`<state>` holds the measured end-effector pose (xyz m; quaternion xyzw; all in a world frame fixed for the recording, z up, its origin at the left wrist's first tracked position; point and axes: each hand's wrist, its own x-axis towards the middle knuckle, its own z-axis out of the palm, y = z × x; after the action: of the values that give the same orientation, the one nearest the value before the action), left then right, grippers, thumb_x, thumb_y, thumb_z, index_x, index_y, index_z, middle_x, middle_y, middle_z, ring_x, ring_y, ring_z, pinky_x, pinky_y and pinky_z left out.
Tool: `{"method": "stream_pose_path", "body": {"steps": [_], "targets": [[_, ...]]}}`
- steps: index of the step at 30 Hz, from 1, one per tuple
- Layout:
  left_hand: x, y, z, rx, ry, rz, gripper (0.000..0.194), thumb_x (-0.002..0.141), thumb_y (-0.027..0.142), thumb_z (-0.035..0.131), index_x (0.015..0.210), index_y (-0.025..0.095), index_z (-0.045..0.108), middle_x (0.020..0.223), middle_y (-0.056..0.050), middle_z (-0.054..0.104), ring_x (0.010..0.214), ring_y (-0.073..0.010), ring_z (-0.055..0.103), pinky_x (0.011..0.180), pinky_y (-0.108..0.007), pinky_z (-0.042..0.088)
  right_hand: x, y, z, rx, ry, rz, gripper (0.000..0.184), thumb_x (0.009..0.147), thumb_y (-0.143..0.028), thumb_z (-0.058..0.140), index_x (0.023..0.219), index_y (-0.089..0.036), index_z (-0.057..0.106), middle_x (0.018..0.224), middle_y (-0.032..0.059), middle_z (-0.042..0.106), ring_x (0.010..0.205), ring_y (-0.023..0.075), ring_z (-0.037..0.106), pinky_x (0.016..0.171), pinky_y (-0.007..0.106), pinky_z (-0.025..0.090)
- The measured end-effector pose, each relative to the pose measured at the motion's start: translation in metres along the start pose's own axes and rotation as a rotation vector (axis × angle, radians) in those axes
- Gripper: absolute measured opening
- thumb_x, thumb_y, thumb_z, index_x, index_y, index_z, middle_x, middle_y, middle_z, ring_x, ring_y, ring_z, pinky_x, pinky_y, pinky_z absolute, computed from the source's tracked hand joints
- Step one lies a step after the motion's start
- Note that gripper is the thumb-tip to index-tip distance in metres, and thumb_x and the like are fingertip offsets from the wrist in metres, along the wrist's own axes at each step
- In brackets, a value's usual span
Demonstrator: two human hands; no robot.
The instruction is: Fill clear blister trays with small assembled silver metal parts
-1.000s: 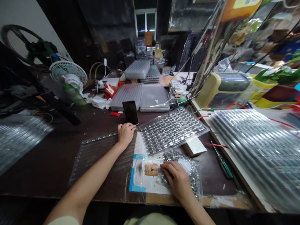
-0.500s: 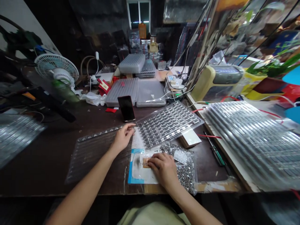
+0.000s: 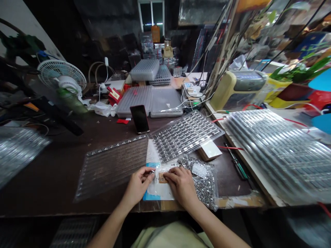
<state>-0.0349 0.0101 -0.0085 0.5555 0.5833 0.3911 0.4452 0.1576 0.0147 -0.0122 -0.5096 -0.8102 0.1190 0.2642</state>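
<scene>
My left hand (image 3: 139, 182) is closed in a pinch at the left of a small orange-brown block (image 3: 162, 177), with a small shiny metal part (image 3: 152, 172) at its fingertips. My right hand (image 3: 182, 184) has its fingers bent together on the block's right edge; whatever else lies under them is hidden. Beneath both is a white and blue sheet (image 3: 152, 197). A clear bag of small metal parts (image 3: 207, 189) lies against my right hand. Behind the hands is a clear tray filled with rows of metal parts (image 3: 187, 136). Another clear tray (image 3: 111, 168), with parts along its far row, lies to the left.
A phone (image 3: 139, 119) stands propped behind the trays. A white-topped box (image 3: 210, 151) sits under the filled tray's corner. On the right are a green-handled screwdriver (image 3: 240, 168) and stacked clear trays (image 3: 279, 155). A fan (image 3: 62, 77) stands at back left.
My left hand has come from the far row of the left tray back toward me, beside the brown block. My right hand has stayed at the block.
</scene>
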Motion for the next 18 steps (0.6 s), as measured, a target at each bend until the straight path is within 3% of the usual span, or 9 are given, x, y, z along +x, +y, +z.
{"method": "stream_pose_path", "body": {"steps": [6, 10, 14, 18], "targets": [[-0.002, 0.005, 0.007, 0.138, 0.004, 0.149, 0.02, 0.084, 0.028, 0.056, 0.094, 0.018, 0.069, 0.095, -0.007, 0.066, 0.087, -0.018, 0.063, 0.066, -0.023, 0.052, 0.0, 0.012, -0.009, -0.128, 0.018, -0.015, 0.02, 0.089, -0.025, 0.055, 0.105, -0.03, 0.066, 0.101, 0.0037, 0.064, 0.088, 0.0183, 0.051, 0.071, 0.031, 0.033], [-0.002, 0.003, 0.014, 0.257, 0.056, 0.213, 0.015, 0.083, 0.021, 0.057, 0.091, 0.019, 0.069, 0.093, -0.006, 0.066, 0.084, -0.017, 0.064, 0.068, -0.025, 0.052, -0.006, 0.031, -0.021, -0.321, -0.004, -0.112, 0.021, 0.088, -0.025, 0.056, 0.108, -0.025, 0.063, 0.11, 0.0046, 0.063, 0.098, 0.0205, 0.05, 0.078, 0.033, 0.034], [0.0, 0.003, 0.023, 0.3, 0.065, 0.271, 0.012, 0.083, 0.019, 0.058, 0.089, 0.02, 0.069, 0.09, -0.004, 0.066, 0.079, -0.0158, 0.064, 0.066, -0.024, 0.052, -0.013, 0.038, -0.022, -0.366, -0.044, -0.116, 0.012, 0.085, -0.023, 0.06, 0.097, -0.023, 0.065, 0.093, 0.0029, 0.065, 0.084, 0.0186, 0.051, 0.071, 0.032, 0.033], [0.002, 0.004, 0.028, 0.315, 0.063, 0.287, 0.014, 0.084, 0.02, 0.057, 0.09, 0.02, 0.069, 0.088, -0.004, 0.065, 0.074, -0.0143, 0.062, 0.062, -0.023, 0.051, -0.01, 0.039, -0.015, -0.286, 0.036, -0.044, 0.008, 0.087, -0.025, 0.058, 0.086, -0.023, 0.066, 0.083, 0.0025, 0.063, 0.077, 0.0176, 0.05, 0.067, 0.031, 0.034]]}}
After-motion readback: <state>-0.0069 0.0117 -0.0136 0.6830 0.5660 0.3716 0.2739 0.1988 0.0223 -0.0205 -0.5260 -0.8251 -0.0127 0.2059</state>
